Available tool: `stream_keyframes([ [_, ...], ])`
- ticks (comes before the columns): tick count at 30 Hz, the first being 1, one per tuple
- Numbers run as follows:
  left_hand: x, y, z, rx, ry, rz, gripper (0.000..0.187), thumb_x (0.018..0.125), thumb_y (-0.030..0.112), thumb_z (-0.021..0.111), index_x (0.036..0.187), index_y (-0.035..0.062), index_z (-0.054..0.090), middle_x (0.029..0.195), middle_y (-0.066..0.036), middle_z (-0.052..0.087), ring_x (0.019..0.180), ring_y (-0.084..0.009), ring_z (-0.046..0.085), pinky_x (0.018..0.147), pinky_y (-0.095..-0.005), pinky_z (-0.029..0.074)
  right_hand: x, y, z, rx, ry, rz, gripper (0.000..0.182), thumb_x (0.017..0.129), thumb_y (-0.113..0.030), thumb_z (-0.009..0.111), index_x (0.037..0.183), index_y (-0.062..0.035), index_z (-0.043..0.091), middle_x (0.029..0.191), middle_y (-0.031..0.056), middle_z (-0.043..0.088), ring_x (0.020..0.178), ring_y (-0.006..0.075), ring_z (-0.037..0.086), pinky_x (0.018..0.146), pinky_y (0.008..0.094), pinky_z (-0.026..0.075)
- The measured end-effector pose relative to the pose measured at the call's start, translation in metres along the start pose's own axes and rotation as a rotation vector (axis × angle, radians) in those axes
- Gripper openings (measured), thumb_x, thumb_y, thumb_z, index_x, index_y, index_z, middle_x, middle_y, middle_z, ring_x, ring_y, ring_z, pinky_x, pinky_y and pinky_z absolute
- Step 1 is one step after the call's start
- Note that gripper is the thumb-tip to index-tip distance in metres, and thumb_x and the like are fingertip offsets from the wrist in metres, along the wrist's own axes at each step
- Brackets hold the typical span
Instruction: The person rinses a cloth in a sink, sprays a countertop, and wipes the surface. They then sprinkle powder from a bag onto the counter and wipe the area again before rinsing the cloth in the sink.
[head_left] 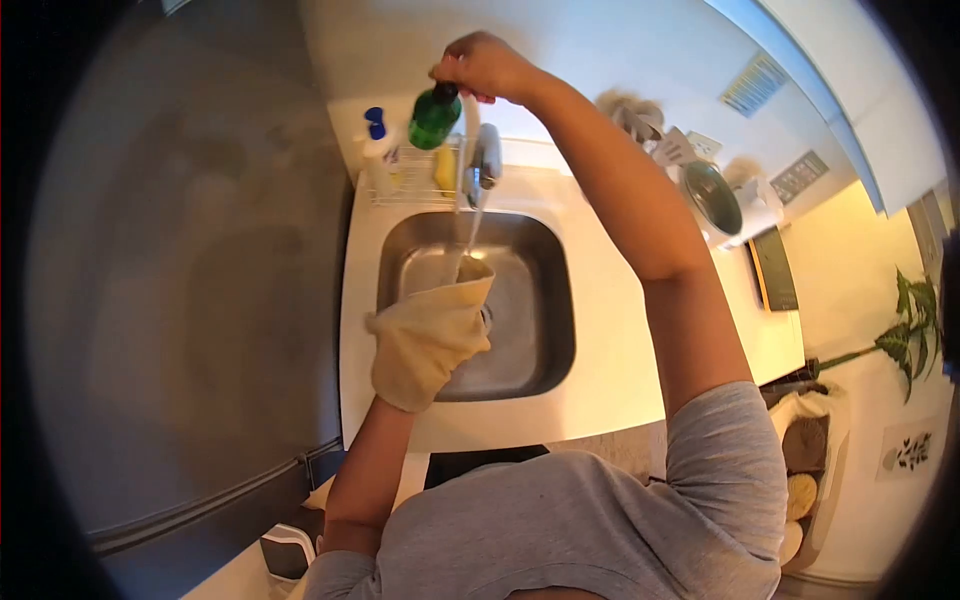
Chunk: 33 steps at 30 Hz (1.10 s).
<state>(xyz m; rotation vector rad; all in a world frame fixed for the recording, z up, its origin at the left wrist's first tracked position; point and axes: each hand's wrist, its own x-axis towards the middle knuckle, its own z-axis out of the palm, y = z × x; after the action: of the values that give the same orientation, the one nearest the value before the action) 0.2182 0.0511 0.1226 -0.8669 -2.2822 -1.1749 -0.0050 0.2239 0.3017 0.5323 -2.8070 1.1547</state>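
My right hand (485, 70) is raised above the back of the sink, its fingers closed around the dark neck of a green bottle (434, 120). The bottle's body hangs below the hand, tilted to the left. My left hand is hidden under a cream cloth (430, 340) that covers it down to the wrist, so its fingers do not show. The cloth is over the left part of the steel sink (535, 340). From the tap (484, 160), water runs down to the cloth's upper end.
A wire rack (410, 188) behind the sink holds a white bottle (380, 165) with a blue cap and a yellow item (445, 170). To the right stand utensils (675, 148) and a dark round container (710, 198). A tall grey surface (200, 250) borders the left side.
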Motion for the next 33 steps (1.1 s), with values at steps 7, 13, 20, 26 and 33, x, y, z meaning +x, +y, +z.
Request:
stream_keyframes([
  [7, 0.013, 0.047, 0.020, 0.719, -0.651, 0.121, 0.021, 0.068, 0.022, 0.059, 0.088, 0.0142, 0.057, 0.078, -0.005, 0.058, 0.076, -0.0227, 0.057, 0.061, -0.0372, 0.042, -0.148, -0.026, -0.070, 0.225, 0.386, 0.134, 0.029, 0.078, -0.031, 0.060, 0.062, -0.0081, 0.053, 0.047, -0.0043, 0.040, 0.039, 0.0031, 0.030, 0.035, 0.0209, 0.022],
  [13, -0.032, 0.023, 0.108, 0.316, -0.116, -0.003, 0.015, 0.079, 0.026, 0.048, 0.078, 0.0128, 0.056, 0.069, -0.004, 0.057, 0.073, -0.0213, 0.056, 0.060, -0.0351, 0.042, -0.270, 0.084, -0.026, -0.145, 0.258, 0.254, 0.033, 0.073, -0.030, 0.058, 0.056, -0.0016, 0.055, 0.051, 0.0165, 0.051, 0.047, 0.0289, 0.050, 0.051, 0.0379, 0.041],
  [20, -0.014, 0.101, 0.138, 0.419, -0.516, -0.035, 0.024, 0.084, 0.031, 0.043, 0.079, 0.0111, 0.054, 0.081, -0.005, 0.056, 0.080, -0.0227, 0.054, 0.072, -0.0323, 0.042, -0.380, 0.159, -0.003, -0.096, 0.475, 0.509, 0.034, 0.075, -0.028, 0.054, 0.056, -0.0003, 0.054, 0.055, 0.0197, 0.053, 0.052, 0.0344, 0.054, 0.053, 0.0402, 0.043],
  [26, -0.017, 0.104, 0.135, -0.142, -0.322, -0.146, 0.033, 0.086, 0.039, 0.041, 0.086, 0.0088, 0.054, 0.087, -0.009, 0.055, 0.082, -0.0233, 0.053, 0.074, -0.0338, 0.042, -0.404, 0.173, -0.015, -0.106, 0.621, 0.535, 0.037, 0.082, -0.032, 0.052, 0.064, 0.0006, 0.055, 0.056, 0.0200, 0.054, 0.054, 0.0341, 0.056, 0.052, 0.0409, 0.042],
  [33, -0.028, 0.089, 0.134, -0.585, -0.243, -0.349, 0.043, 0.087, 0.046, 0.038, 0.094, 0.0065, 0.054, 0.092, -0.012, 0.054, 0.083, -0.0238, 0.053, 0.075, -0.0336, 0.042, -0.455, 0.154, -0.021, 0.145, 0.825, 0.590, 0.040, 0.086, -0.037, 0.048, 0.075, 0.0006, 0.055, 0.051, 0.0107, 0.052, 0.044, 0.0200, 0.052, 0.045, 0.0331, 0.042],
])
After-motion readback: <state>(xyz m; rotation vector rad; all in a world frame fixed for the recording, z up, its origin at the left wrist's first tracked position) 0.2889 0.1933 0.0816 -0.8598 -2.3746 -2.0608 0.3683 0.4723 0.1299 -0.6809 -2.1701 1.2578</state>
